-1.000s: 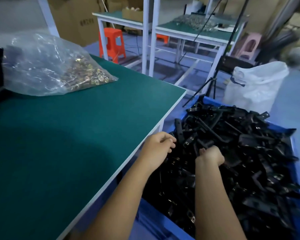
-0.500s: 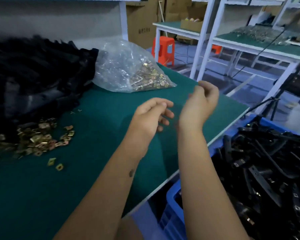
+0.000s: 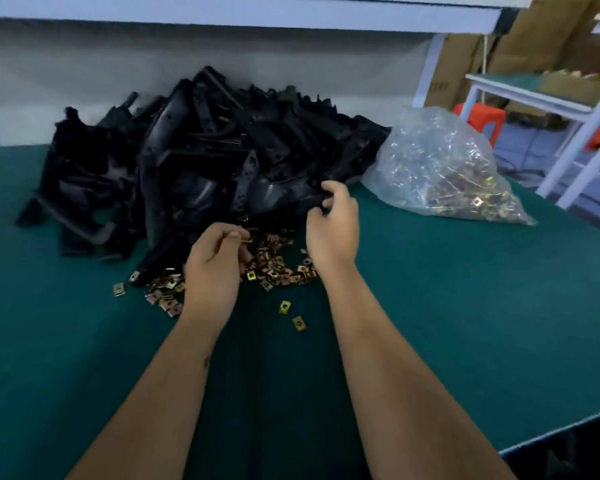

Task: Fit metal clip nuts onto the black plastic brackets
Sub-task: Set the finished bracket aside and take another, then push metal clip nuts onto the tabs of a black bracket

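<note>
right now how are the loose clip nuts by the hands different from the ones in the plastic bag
The loose clip nuts lie spread flat and bare on the green table, right by the left hand; the bagged clip nuts are heaped inside a clear plastic bag, off to the right beyond the right hand. The loose patch touches the black bracket pile. Both are small brass-coloured metal pieces.

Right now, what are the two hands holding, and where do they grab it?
The left hand pinches a clip nut by its edge; the right hand grips a black bracket at its near end.

Two hands (image 3: 219, 261), one bag of clip nuts (image 3: 444, 168), one bracket pile (image 3: 201, 161)
</note>
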The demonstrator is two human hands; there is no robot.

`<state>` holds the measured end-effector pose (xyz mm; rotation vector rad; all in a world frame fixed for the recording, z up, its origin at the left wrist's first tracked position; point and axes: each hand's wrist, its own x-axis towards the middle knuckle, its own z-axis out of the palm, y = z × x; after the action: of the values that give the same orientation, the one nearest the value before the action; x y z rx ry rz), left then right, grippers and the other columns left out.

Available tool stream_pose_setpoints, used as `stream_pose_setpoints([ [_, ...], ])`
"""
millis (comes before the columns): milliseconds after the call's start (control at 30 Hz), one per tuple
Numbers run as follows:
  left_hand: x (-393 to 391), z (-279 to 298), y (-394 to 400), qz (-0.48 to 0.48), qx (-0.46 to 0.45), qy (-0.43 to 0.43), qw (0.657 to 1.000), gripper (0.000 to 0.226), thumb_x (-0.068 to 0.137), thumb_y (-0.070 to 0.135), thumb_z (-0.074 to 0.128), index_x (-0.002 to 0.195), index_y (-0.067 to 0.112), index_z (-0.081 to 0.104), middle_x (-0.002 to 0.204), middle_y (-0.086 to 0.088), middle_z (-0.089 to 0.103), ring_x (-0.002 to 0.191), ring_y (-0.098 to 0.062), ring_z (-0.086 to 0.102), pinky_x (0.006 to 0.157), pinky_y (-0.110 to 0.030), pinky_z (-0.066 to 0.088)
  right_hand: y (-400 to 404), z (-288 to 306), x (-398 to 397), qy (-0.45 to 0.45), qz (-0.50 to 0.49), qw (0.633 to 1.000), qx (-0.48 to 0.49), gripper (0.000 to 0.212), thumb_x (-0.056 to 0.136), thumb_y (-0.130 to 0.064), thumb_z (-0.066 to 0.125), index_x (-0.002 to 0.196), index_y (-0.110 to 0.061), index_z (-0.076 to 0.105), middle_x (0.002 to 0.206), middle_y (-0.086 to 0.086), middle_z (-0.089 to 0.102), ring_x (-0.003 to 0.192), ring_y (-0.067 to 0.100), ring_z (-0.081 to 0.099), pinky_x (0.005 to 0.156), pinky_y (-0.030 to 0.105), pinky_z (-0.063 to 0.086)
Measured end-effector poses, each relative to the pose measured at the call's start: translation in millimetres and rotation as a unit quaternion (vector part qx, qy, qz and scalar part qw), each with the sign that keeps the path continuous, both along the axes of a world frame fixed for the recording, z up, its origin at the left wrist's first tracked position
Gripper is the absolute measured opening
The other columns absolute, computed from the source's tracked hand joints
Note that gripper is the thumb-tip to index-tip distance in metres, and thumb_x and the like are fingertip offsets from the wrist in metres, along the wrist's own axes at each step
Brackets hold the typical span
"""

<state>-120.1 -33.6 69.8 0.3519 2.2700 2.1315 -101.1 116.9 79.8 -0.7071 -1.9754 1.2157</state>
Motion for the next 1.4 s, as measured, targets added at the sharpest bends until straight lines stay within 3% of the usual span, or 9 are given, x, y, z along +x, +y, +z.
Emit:
stream_pose_setpoints([
  [233,-16.4,-7.4,12.5,0.033,-0.071,0.009,0.997,0.028,0.099,0.021,0.045,0.082,0.032,0.064,0.062,0.020,0.063,0.048,0.003,0.049,0.050,-0.021,0.040,-9.9,-1.8,-25.5,-0.134,0.053,0.961,0.237,0.068,0.090,-0.012,0.052,0.149,-0.039,0.032,0.099,-0.002,0.043,0.094,0.016,0.033,0.086,0.032,0.030],
  [500,-19.1,-6.5,8.6,0.004,-0.041,-0.022,0.999,0.027,0.096,0.019,0.046,0.080,0.029,0.065,0.062,0.014,0.063,0.052,-0.002,0.049,0.057,-0.027,0.041,-10.5,-3.7,-12.8,-0.047,0.040,0.950,0.305,0.048,0.087,-0.008,0.062,0.132,-0.024,0.055,0.095,0.002,0.055,0.095,0.024,0.051,0.087,0.037,0.039],
  [667,-17.1,9.3,4.7,-0.003,0.101,-0.102,0.990,0.018,0.101,0.022,0.044,0.089,0.018,0.057,0.086,-0.006,0.072,0.054,-0.012,0.059,0.048,-0.023,0.045,-14.3,-2.2,-2.9,0.039,0.042,0.952,0.300,0.040,0.085,-0.008,0.068,0.122,-0.020,0.058,0.089,-0.003,0.052,0.086,0.020,0.052,0.081,0.044,0.047],
  [800,-15.4,19.0,-9.8,-0.097,0.250,-0.215,0.939,0.049,0.106,0.050,0.025,0.116,0.012,0.054,0.076,-0.014,0.073,0.057,-0.020,0.068,0.049,-0.025,0.053,-23.3,-0.5,1.3,0.115,0.047,0.956,0.265,0.038,0.083,-0.009,0.065,0.117,-0.024,0.053,0.099,-0.005,0.056,0.089,0.015,0.055,0.079,0.035,0.050],
  [933,-8.3,21.6,-14.9,-0.249,0.222,-0.262,0.905,0.063,0.096,0.057,0.043,0.132,0.006,0.054,0.075,-0.013,0.070,0.059,-0.019,0.068,0.048,-0.023,0.053,-26.1,3.1,6.3,0.099,0.025,0.936,0.337,0.022,0.080,-0.011,0.058,0.089,-0.030,0.051,0.085,-0.020,0.049,0.074,-0.001,0.047,0.065,0.010,0.039],
  [1033,-2.6,22.6,-10.6,-0.288,0.213,-0.264,0.895,0.039,0.077,0.042,0.067,0.100,0.012,0.075,0.078,-0.007,0.071,0.064,-0.016,0.070,0.052,-0.020,0.056,-20.1,1.6,10.6,0.101,0.060,0.947,0.300,0.015,0.077,-0.036,0.055,0.062,-0.037,0.057,0.069,-0.015,0.054,0.067,0.006,0.054,0.059,0.027,0.051],
  [1133,-2.5,19.9,-10.9,-0.309,0.230,-0.240,0.891,0.032,0.078,0.025,0.067,0.103,0.005,0.067,0.083,-0.003,0.071,0.065,-0.009,0.067,0.055,-0.017,0.055,-25.3,0.7,5.8,0.105,0.073,0.961,0.244,0.007,0.077,-0.047,0.064,0.078,-0.050,0.071,0.083,-0.018,0.069,0.081,0.006,0.066,0.076,0.033,0.054],
  [1233,-8.9,14.8,-13.1,-0.280,0.278,-0.246,0.886,0.040,0.079,0.019,0.066,0.113,0.002,0.055,0.085,-0.004,0.070,0.066,-0.010,0.067,0.056,-0.019,0.056,-33.4,-1.9,5.0,0.139,0.090,0.959,0.232,0.044,0.092,-0.024,0.060,0.132,-0.039,0.049,0.113,-0.030,0.059,0.091,0.001,0.062,0.078,0.023,0.049],
  [1400,-25.8,8.2,-22.9,-0.188,0.426,-0.181,0.866,0.019,0.085,0.010,0.060,0.104,0.014,0.060,0.095,-0.001,0.075,0.083,-0.012,0.072,0.070,-0.024,0.058,-30.8,-10.2,4.3,-0.022,0.054,0.964,0.260,0.024,0.082,-0.003,0.043,0.071,-0.012,0.062,0.075,-0.003,0.060,0.065,0.016,0.049,0.052,0.029,0.032],
])
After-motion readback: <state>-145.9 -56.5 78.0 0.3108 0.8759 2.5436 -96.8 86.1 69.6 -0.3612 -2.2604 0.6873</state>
